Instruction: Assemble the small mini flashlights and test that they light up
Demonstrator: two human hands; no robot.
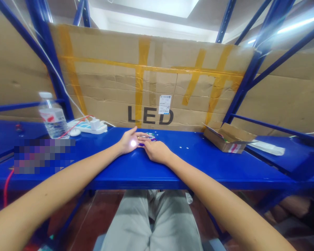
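Both my hands rest together on the blue metal shelf in front of me. My left hand lies with its fingers bent around a small thing that glows white at the palm. My right hand lies palm down, fingers curled over a bundle of small coloured parts, purple and green, that I cannot make out clearly. The two hands touch at the fingertips.
A water bottle stands at the left, beside a white power strip with a plugged charger and a red cable. An open cardboard box sits at the right. A taped cardboard sheet marked LED backs the shelf. Small white bits dot the shelf.
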